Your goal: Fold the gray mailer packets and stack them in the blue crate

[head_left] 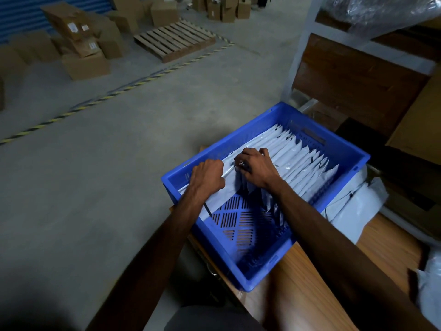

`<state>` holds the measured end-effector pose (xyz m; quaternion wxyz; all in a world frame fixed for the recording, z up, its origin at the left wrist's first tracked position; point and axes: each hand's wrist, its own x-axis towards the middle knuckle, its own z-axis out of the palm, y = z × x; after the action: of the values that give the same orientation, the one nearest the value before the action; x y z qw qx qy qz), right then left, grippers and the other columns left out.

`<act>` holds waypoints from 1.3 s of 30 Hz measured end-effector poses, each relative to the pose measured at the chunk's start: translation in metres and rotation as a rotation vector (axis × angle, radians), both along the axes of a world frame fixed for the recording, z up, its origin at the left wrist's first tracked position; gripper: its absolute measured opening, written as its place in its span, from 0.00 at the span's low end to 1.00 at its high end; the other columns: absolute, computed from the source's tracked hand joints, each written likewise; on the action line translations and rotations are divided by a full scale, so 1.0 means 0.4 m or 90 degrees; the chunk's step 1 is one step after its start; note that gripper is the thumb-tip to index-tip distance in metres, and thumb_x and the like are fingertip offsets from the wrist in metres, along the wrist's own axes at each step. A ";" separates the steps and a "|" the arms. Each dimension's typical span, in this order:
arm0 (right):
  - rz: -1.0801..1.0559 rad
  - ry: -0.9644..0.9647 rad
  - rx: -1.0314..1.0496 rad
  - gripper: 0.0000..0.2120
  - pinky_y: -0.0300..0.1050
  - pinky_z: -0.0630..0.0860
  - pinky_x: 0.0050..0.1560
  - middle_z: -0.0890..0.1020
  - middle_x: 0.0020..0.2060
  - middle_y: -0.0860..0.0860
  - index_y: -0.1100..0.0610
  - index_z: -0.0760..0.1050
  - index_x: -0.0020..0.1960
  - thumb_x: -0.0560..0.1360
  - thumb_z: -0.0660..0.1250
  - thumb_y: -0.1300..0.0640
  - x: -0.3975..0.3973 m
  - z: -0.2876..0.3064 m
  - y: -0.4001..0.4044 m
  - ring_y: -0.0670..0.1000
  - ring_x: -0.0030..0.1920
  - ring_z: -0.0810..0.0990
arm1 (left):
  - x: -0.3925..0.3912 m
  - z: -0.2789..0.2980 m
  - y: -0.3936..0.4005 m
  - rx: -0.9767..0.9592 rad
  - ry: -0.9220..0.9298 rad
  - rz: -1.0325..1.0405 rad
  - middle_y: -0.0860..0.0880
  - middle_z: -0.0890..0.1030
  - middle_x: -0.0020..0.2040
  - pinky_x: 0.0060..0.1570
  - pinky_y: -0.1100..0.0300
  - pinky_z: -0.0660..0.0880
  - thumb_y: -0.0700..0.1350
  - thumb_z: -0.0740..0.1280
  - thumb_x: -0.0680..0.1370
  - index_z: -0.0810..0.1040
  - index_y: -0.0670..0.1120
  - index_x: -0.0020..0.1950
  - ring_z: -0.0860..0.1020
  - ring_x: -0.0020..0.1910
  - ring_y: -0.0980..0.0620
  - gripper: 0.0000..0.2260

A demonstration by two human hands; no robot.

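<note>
We note the left hand (208, 174) in a curled grip on a gray mailer packet (223, 192) inside the blue crate (262, 266); the right hand (256, 168) pinches it too, apparently to seat it against the upright row (300, 161).

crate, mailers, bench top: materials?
Blue slotted crate: looks like moulded plastic, matte, with vent slots in base and walls. Gray mailer packets: thin poly film by the look, with soft sheen and creases. Brown bench top: wood-grain surface, possibly laminate.
</note>
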<state>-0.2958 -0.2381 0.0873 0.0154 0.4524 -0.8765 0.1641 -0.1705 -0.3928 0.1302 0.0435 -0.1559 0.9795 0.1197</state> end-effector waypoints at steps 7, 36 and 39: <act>-0.013 0.004 -0.029 0.08 0.51 0.62 0.60 0.77 0.48 0.47 0.50 0.78 0.52 0.74 0.63 0.54 0.013 0.020 0.009 0.52 0.55 0.77 | -0.011 -0.011 0.012 0.036 0.104 -0.073 0.39 0.80 0.55 0.46 0.49 0.71 0.39 0.66 0.79 0.79 0.40 0.57 0.79 0.54 0.37 0.08; -0.616 0.101 -0.198 0.12 0.52 0.72 0.48 0.80 0.52 0.50 0.52 0.79 0.56 0.75 0.63 0.52 0.213 0.037 0.733 0.56 0.52 0.80 | -0.161 0.044 0.713 0.182 0.212 -0.453 0.41 0.78 0.62 0.57 0.46 0.76 0.45 0.68 0.81 0.78 0.44 0.65 0.77 0.61 0.39 0.14; -0.603 0.065 -0.202 0.10 0.51 0.73 0.48 0.81 0.52 0.50 0.53 0.79 0.56 0.77 0.65 0.55 0.229 -0.010 0.787 0.56 0.50 0.81 | -0.139 -0.004 0.790 0.112 0.153 -0.416 0.41 0.78 0.63 0.59 0.48 0.75 0.46 0.66 0.82 0.76 0.43 0.68 0.78 0.62 0.40 0.15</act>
<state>-0.2041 0.0768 0.0833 0.2001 0.0041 -0.9478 0.2481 -0.2262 -0.0769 0.1288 -0.0230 0.1854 0.9616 0.2008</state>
